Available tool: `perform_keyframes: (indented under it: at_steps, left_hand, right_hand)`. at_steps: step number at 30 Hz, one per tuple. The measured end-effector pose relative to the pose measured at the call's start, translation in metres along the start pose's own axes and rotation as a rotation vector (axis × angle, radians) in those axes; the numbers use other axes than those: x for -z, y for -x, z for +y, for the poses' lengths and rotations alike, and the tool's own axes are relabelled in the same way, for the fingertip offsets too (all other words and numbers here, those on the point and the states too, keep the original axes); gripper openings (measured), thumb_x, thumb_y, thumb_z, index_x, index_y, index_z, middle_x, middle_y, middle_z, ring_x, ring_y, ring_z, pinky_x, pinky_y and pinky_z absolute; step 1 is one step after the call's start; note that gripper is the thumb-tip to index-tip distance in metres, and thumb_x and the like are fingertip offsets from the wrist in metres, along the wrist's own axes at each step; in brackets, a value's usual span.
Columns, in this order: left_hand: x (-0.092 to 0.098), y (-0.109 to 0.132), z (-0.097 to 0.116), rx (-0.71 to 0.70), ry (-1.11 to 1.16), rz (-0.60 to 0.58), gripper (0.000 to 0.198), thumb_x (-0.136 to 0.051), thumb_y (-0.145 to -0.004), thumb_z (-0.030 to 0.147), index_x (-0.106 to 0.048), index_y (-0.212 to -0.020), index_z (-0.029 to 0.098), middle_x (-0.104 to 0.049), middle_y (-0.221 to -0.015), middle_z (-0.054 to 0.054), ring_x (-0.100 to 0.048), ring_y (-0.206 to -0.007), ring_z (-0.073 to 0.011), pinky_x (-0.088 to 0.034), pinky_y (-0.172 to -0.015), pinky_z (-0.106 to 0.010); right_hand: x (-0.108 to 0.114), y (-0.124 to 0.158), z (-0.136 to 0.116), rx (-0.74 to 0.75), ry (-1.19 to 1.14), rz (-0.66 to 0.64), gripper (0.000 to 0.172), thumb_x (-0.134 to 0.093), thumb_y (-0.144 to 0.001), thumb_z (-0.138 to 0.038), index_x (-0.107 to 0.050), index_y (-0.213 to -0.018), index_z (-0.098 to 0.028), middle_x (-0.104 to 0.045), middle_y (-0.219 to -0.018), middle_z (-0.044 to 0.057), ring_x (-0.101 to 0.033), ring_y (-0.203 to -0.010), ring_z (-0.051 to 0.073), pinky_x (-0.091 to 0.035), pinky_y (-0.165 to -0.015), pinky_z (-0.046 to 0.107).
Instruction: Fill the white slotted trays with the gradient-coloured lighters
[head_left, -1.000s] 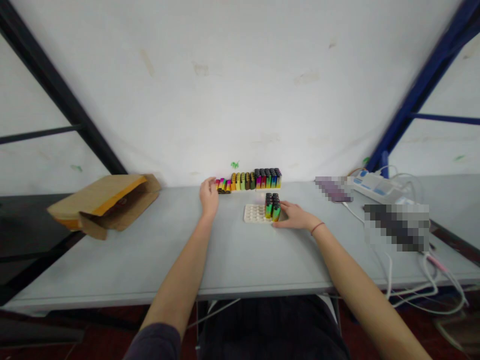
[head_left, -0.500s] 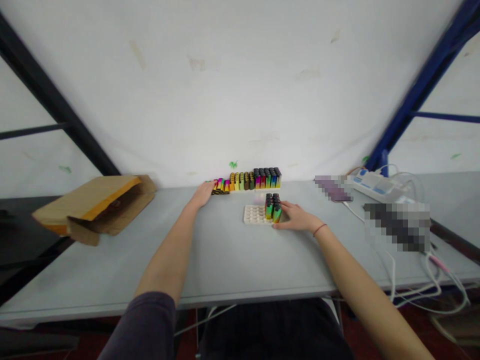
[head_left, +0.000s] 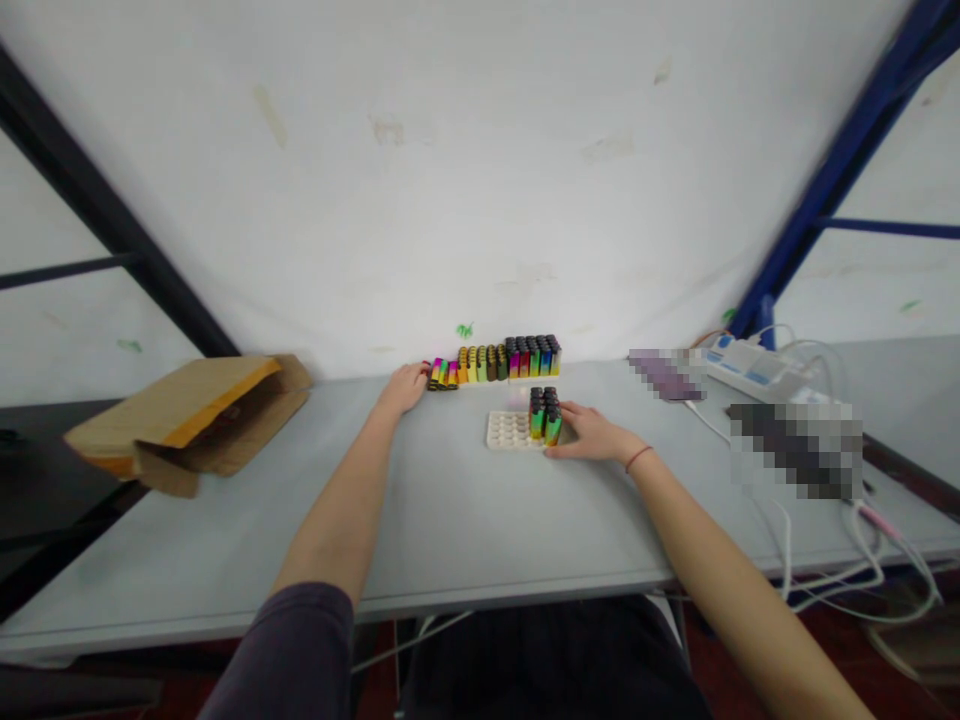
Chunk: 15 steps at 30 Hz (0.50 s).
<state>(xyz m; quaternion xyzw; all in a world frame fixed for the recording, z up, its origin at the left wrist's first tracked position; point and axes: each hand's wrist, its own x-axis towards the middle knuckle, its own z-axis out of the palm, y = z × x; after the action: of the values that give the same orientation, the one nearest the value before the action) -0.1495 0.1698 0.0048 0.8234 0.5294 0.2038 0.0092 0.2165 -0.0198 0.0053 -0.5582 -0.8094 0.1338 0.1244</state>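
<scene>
1. One white tray (head_left: 507,432) lies on the counter (head_left: 480,520), upright lighters (head_left: 545,416) standing in its right end.
2. Right hand (head_left: 591,435): thumb and fingers apart, bracketing that end.
3. Left hand (head_left: 405,387): beside multicoloured lighters (head_left: 443,374); whether its fingers grip one cannot be told.
4. Yellow-to-brown lighters (head_left: 482,365), then black-topped lighters (head_left: 534,358), sit by the wall (head_left: 480,200).
</scene>
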Motion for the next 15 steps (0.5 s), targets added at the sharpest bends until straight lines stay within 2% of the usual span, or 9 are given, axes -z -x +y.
perform_keyframes:
  at_steps: [4, 8, 15]
  left_hand:
    - [-0.007, 0.007, -0.003, -0.06, -0.083, 0.031, 0.043, -0.035, -0.092, 0.023, -0.064, -0.123, 0.014, -0.064, -0.134, -0.011, -0.053, -0.127, -0.0235, -0.032, -0.116, -0.041]
    - [-0.012, 0.017, -0.011, -0.091, -0.144, 0.077, 0.044, -0.031, -0.093, 0.021, -0.063, -0.123, 0.012, -0.063, -0.133, -0.014, -0.049, -0.133, -0.0237, -0.027, -0.119, -0.044]
    - [-0.003, 0.042, -0.008, -0.144, -0.162, 0.091, 0.044, -0.03, -0.093, 0.021, -0.065, -0.118, 0.014, -0.065, -0.13, -0.013, -0.047, -0.134, -0.024, -0.027, -0.119, -0.046]
  right_hand:
    - [0.0, 0.0, -0.001, 0.0, -0.006, 0.009, 0.081, -0.067, -0.076, -0.064, -0.054, -0.14, -0.017, -0.048, -0.149, 0.019, -0.047, -0.135, 0.037, -0.031, -0.114, 0.053]
    - [0.001, 0.0, -0.001, -0.002, -0.007, -0.002, 0.082, -0.067, -0.075, -0.065, -0.053, -0.14, -0.016, -0.046, -0.15, 0.02, -0.046, -0.136, 0.038, -0.031, -0.114, 0.056]
    - [0.002, 0.001, -0.002, -0.015, -0.01, -0.003, 0.085, -0.066, -0.075, -0.066, -0.052, -0.142, -0.015, -0.046, -0.15, 0.02, -0.046, -0.135, 0.039, -0.031, -0.114, 0.056]
